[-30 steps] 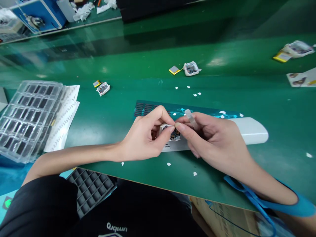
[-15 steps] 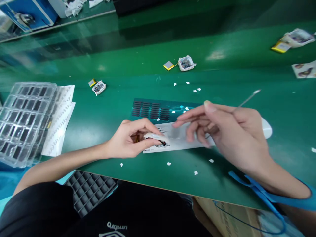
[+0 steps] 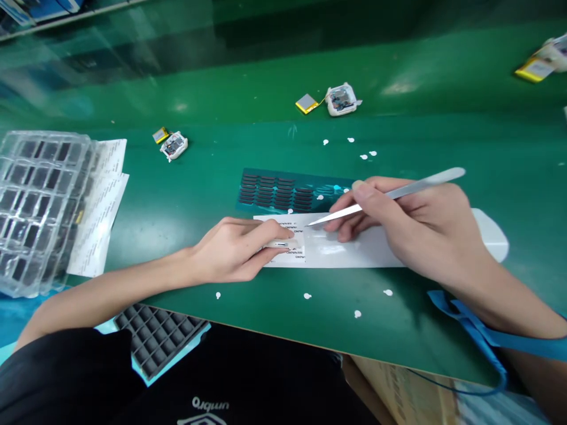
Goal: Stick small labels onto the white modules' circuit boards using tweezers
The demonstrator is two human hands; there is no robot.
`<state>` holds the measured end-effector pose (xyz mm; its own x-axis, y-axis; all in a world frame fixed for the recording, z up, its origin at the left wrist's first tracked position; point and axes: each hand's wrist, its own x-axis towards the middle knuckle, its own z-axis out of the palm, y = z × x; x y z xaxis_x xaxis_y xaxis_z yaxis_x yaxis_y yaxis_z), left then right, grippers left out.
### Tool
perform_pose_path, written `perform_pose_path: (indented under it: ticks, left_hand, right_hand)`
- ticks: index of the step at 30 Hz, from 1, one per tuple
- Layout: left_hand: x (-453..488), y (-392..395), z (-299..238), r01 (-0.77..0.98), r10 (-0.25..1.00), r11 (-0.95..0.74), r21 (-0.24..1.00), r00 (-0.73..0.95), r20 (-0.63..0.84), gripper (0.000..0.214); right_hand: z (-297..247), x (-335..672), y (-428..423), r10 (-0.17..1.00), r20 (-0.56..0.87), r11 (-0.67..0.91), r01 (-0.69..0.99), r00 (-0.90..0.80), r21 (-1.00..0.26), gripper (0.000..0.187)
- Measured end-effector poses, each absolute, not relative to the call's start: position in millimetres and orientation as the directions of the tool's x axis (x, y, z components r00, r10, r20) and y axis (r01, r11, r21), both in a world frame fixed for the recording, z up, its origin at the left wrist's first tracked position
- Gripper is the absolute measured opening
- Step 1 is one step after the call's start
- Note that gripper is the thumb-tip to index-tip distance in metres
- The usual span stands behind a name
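Observation:
Between thumb and fingers, my left hand (image 3: 239, 248) grips a small white device housing (image 3: 280, 243), mostly hidden by the fingers. It is held over the printed left end of a white backing sheet (image 3: 345, 251). My right hand (image 3: 411, 218) is closed around metal tweezers (image 3: 398, 192), pen-like, with the tip pointing left just above the sheet, a little right of the housing. Whether the tip carries anything is too small to tell. Behind both hands lies a teal sheet (image 3: 261, 206) with rows of dark strips.
Small white tabs (image 3: 307, 296) are scattered over the green table (image 3: 177, 206). Opened white devices (image 3: 342, 99) with attached batteries (image 3: 306, 104) lie farther back. Clear trays (image 3: 44, 206) stand left beside printed papers (image 3: 100, 236). A blue wrist strap (image 3: 509, 342) circles my right wrist.
The tweezers have swung from lying back across my right hand to pointing forward at the sheet. The housing in my left hand has turned and shows its narrow edge.

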<state>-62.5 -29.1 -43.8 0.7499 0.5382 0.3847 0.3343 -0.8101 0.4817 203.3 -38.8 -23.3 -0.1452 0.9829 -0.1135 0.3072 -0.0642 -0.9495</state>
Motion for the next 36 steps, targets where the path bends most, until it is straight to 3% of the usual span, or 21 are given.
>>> perform_pose_path:
  ticks: [11, 17, 19, 22, 25, 27, 30, 36]
  left_hand:
    - [-57.7, -33.0, -44.0, 0.411, 0.662, -0.710, 0.572, 0.667, 0.343, 0.013]
    - [-52.8, -32.0, -43.9, 0.336, 0.715, -0.645, 0.687, 0.581, 0.388, 0.003]
    - [-49.7, -33.1, -39.5, 0.276, 0.779, -0.544, 0.792, 0.515, 0.356, 0.010]
    - [-45.8, -36.6, -28.4, 0.133, 0.853, -0.210, 0.969, 0.509, 0.115, 0.015]
    - [-44.6, -41.5, -17.3, -0.006, 0.774, 0.167, 0.986, 0.621, -0.127, 0.019]
    - [-45.2, -45.0, -12.9, -0.048, 0.702, 0.300, 0.953, 0.687, -0.187, 0.025]
    - [-46.5, -49.8, -11.4, -0.071, 0.655, 0.348, 0.935, 0.732, -0.188, 0.035]
    - [-46.6, -54.9, -16.5, -0.125, 0.661, 0.280, 0.952, 0.744, -0.097, 0.043]
  right_hand:
    - [-33.4, 205.7, -31.3, 0.946, -0.077, 0.000, 0.238, -0.316, -0.971, 0.049]
    - [-27.6, 206.9, -31.6, 0.994, 0.016, 0.028, 0.107, -0.111, -0.994, 0.046]
    - [-24.0, 204.5, -36.8, 0.995, 0.091, 0.094, 0.081, -0.035, -0.992, 0.039]
    - [-16.3, 197.1, -49.8, 0.984, 0.176, 0.176, 0.021, 0.003, -0.984, 0.027]
    - [-7.0, 187.3, -63.2, 0.983, 0.185, 0.185, 0.018, -0.017, -0.983, 0.021]
    - [-2.1, 181.8, -69.4, 0.987, 0.159, 0.162, 0.085, -0.033, -0.983, 0.024]
    - [1.2, 177.5, -73.0, 0.987, 0.154, 0.158, 0.143, -0.039, -0.977, 0.029]
    - [2.7, 178.3, -72.2, 0.990, 0.118, 0.125, 0.105, -0.078, -0.986, 0.021]
